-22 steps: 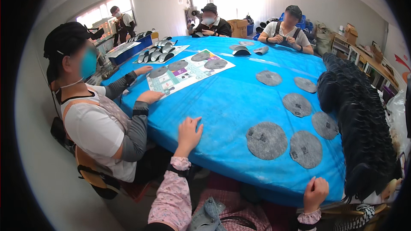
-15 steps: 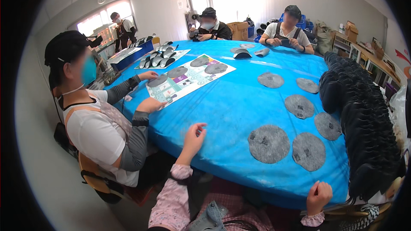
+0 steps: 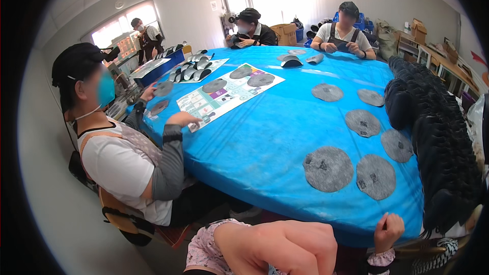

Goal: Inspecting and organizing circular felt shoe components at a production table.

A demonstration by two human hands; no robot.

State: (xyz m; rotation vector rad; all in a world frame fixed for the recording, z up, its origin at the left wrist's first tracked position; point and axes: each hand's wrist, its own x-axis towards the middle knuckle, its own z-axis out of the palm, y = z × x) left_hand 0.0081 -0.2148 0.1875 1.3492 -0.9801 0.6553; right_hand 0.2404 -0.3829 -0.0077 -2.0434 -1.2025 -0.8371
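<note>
Close up at the lower edge, my left hand (image 3: 300, 242) is bent inward, its back and knuckles toward the view. Its fingertips are hidden, so whether it holds anything does not show. My right hand (image 3: 389, 231) is a loose fist by the near right table edge, with nothing seen in it. Nearest to it on the blue-covered table lie a round grey fabric piece (image 3: 376, 177) and a larger grey disc (image 3: 328, 169), both with small dark marks. Smaller grey discs (image 3: 362, 123) lie farther back.
A long stack of black cap-like pieces (image 3: 440, 158) lines the right table edge. At left, a co-worker (image 3: 119, 158) handles grey discs beside a printed sheet (image 3: 224, 104). Curved silvery pieces (image 3: 191, 71) lie beyond. Other people (image 3: 345, 35) work at the far side.
My left hand has come back from above the table toward me. My right hand has barely moved. The co-worker at left has moved a grey disc off the printed sheet.
</note>
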